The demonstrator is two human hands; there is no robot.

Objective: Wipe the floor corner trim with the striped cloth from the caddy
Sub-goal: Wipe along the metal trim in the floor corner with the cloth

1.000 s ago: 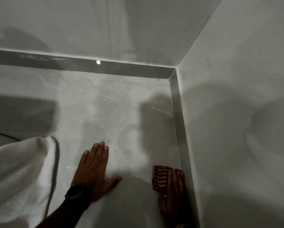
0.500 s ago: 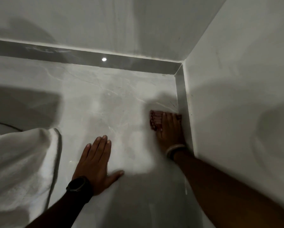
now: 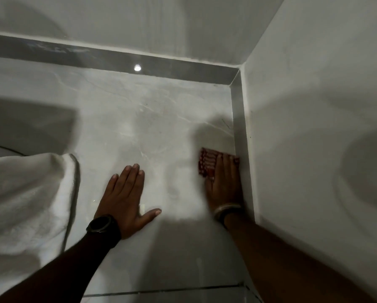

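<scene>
- Right hand (image 3: 224, 182): laid palm-down and flat, fingers extended, pressing the striped cloth (image 3: 206, 162) against the floor (image 3: 150, 132). The hand is not clenched; the cloth is held under the palm and fingers, not gripped in a fist. The image of this hand is blurred.
- Striped cloth: red with pale stripes, located at 3 o'clock from the frame centre. It projects past the fingertips toward 12 o'clock and past the hand toward 9 o'clock. Its right edge touches the base of the trim (image 3: 241, 136).
- Trim: a dark grey strip at the foot of the right wall (image 3: 314, 106), running from 5 o'clock up to the corner at 1 o'clock. A second run continues from the corner toward 10 o'clock along the far wall (image 3: 161, 25).
- A pale bangle (image 3: 225, 209) sits on the right wrist.
- Left hand (image 3: 126, 197): released, holding nothing. It lies flat on the floor at 6 o'clock from centre, fingers together, thumb spread toward 3 o'clock. It is well apart from the cloth.
- A black watch (image 3: 101, 224) is on the left wrist.
- White fabric (image 3: 25, 193) lies bunched at 8 o'clock, beside the left hand.
- A bright light spot (image 3: 137, 67) reflects on the far trim run at 12 o'clock.
</scene>
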